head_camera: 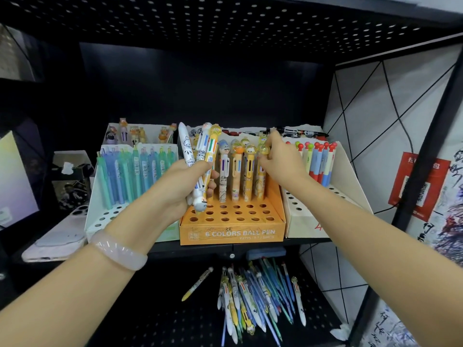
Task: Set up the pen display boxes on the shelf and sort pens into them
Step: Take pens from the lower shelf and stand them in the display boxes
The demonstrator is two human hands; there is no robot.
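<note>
**Pens going into the orange display box**

The left hand (179, 181) was curled round a bundle of pens (200, 161), a white one with a cartoon print and several multi-colour ones with figure tops, held tilted in front of the left part of the orange display box (231, 231). A pale bangle (119, 249) sat on that wrist. The right hand (280, 159) reached to the back row of the same box, its fingertips (263, 160) pinching the yellow pen (261, 171) at the right end of the row, just below its clear globe top. That pen stood upright in the box beside three other figure-topped pens (236, 171); the rows of holes in front of them held nothing.

The orange box, printed "6 COLORS BALL PEN", stood at the front edge of the shelf (250, 246), between a white box of teal and blue pens (135, 169) on the left and a white box of red-capped pens (318, 161) on the right. More boxes with character pens (140, 134) stood behind them. A phone (57, 236) lay face down at the left end of the shelf. On the perforated lower shelf (150, 321) a loose pile of pens (255, 301) lay, with one yellow-tipped pen (198, 284) just apart to its left.
</note>
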